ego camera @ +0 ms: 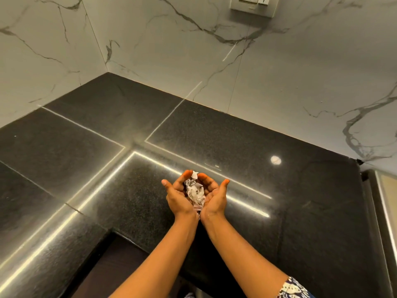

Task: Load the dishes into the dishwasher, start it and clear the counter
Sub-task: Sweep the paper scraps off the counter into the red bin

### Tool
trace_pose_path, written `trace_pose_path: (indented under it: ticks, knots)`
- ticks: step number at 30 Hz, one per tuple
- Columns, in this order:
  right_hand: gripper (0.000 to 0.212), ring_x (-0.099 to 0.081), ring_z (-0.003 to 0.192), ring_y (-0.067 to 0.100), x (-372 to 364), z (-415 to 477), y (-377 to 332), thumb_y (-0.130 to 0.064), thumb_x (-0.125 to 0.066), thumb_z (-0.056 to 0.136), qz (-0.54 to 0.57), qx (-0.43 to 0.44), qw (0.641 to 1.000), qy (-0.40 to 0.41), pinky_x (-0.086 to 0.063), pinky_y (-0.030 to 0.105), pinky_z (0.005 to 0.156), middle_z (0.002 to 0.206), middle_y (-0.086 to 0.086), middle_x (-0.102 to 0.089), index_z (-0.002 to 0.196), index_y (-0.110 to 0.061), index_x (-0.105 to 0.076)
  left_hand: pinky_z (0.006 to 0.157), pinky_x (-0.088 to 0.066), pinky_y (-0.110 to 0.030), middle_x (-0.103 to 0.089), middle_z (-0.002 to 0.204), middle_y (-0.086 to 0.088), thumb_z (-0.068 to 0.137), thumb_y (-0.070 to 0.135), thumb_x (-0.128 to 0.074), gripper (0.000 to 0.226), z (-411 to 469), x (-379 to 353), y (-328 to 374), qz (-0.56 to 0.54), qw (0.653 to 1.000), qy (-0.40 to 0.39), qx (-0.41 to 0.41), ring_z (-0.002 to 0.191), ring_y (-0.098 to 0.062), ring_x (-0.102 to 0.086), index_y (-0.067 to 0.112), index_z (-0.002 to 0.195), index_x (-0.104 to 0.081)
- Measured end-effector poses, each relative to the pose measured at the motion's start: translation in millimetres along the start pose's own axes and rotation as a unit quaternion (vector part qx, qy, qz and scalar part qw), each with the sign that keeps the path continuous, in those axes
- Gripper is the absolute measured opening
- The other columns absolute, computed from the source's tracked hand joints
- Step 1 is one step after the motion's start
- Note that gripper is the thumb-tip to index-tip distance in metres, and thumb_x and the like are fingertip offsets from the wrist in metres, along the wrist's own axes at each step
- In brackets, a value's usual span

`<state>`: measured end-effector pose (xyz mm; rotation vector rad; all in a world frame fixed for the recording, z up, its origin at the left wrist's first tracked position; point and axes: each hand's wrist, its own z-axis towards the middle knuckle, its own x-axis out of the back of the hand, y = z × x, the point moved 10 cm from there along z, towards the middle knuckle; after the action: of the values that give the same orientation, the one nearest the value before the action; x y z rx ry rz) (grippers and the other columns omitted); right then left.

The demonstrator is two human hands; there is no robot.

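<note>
A crumpled wad of white paper [194, 192] lies in my two cupped hands, which are pressed side by side with palms up above the black granite counter [268, 143]. My left hand [176, 195] curls round the wad's left side. My right hand [215, 193] curls round its right side. The lower part of the paper is hidden between my palms. No dishes or dishwasher are in view.
The counter runs in an L shape into a corner of white marble wall [171, 46]. A wall socket [253, 5] sits high on the right wall. A pale-edged surface [385, 201] adjoins the counter's right end. Dark flooring [120, 267] shows below the counter's inner edge.
</note>
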<state>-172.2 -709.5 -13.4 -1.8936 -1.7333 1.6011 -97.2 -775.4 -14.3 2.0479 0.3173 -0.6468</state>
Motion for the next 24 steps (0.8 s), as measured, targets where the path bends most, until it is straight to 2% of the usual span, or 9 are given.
trace_pose_path:
  ticks: [3,8,16,19,22,24]
  knots:
    - [0.076,-0.066,0.069,0.023,-12,2,-4,-0.06,-0.015,0.095,0.047,-0.021,0.999,-0.016,-0.054,0.03,0.065,0.072,0.01,-0.07,0.085,-0.002,-0.063,0.076,-0.055,-0.04,-0.072,0.079,-0.015,0.099,0.055,-0.018,0.075,-4,-6,-3,-0.069,0.997,0.002,0.024,0.077,-0.031,-0.068,0.002,0.082,-0.069]
    - [0.077,-0.065,0.066,0.023,-22,0,-16,-0.061,-0.018,0.095,0.075,-0.017,0.997,-0.031,-0.053,0.032,0.069,0.068,0.011,-0.068,0.08,-0.001,-0.063,0.084,-0.052,-0.046,-0.071,0.075,-0.017,0.098,0.056,-0.02,0.08,-14,-20,8,-0.148,0.989,-0.013,0.018,0.073,-0.034,-0.068,0.006,0.064,-0.072]
    - [0.072,-0.064,0.076,0.026,-47,-40,-36,-0.055,-0.021,0.097,0.05,0.006,0.993,-0.106,-0.05,0.038,0.083,0.072,0.012,-0.069,0.077,-0.002,-0.065,0.082,-0.052,-0.043,-0.071,0.074,-0.014,0.098,0.056,-0.021,0.08,-52,-21,47,-0.231,0.971,-0.026,-0.058,0.071,-0.031,-0.068,0.007,0.061,-0.073]
    - [0.071,-0.065,0.078,0.025,-64,-73,-34,-0.053,-0.021,0.098,0.032,0.006,0.989,-0.144,-0.05,0.039,0.087,0.077,0.012,-0.069,0.077,-0.003,-0.067,0.077,-0.054,-0.039,-0.072,0.072,-0.012,0.098,0.055,-0.019,0.081,-77,-5,74,-0.246,0.964,-0.028,-0.098,0.069,-0.027,-0.07,0.007,0.061,-0.073]
    - [0.071,-0.066,0.076,0.023,-78,-118,-11,-0.052,-0.02,0.098,0.014,-0.02,0.984,-0.177,-0.051,0.034,0.081,0.076,0.011,-0.069,0.079,-0.002,-0.066,0.075,-0.056,-0.036,-0.072,0.071,-0.01,0.099,0.052,-0.017,0.083,-110,34,101,-0.257,0.956,-0.007,-0.144,0.069,-0.025,-0.07,0.007,0.06,-0.074]
    - [0.071,-0.066,0.075,0.022,-81,-149,18,-0.053,-0.021,0.098,0.005,-0.057,0.98,-0.19,-0.053,0.03,0.076,0.075,0.011,-0.069,0.079,-0.001,-0.066,0.08,-0.054,-0.038,-0.072,0.071,-0.01,0.099,0.052,-0.017,0.083,-132,72,114,-0.267,0.949,0.024,-0.165,0.069,-0.024,-0.07,0.007,0.059,-0.074]
